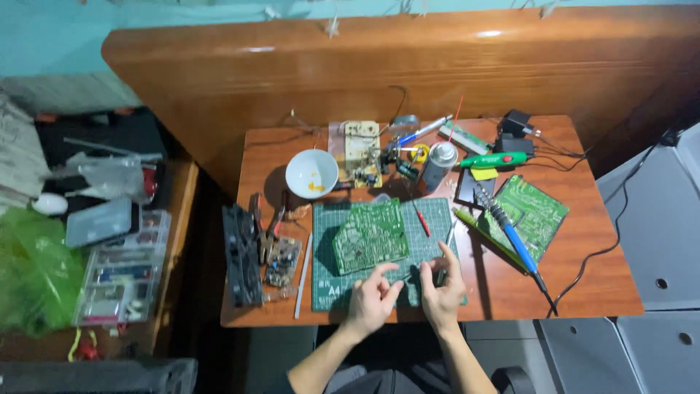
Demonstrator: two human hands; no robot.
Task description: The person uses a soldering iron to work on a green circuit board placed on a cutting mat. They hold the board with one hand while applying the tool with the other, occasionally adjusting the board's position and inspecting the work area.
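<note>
A small wooden table (583,277) stands against a carved headboard, cluttered with tools around a green cutting mat (324,281). Both hands hover at the mat's near edge, the left hand (372,298) and right hand (441,292) with fingers loosely curled, seemingly pinching some tiny part between them, though I cannot tell what. The green circuit board (370,236) lies flat just beyond; it looks like close component work, needing a steady, fine grip.

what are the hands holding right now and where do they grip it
It cannot be told. Both the left hand and right hand hover at the near edge of the green circuit board, fingers pinched; anything between them is too small to see.
</note>
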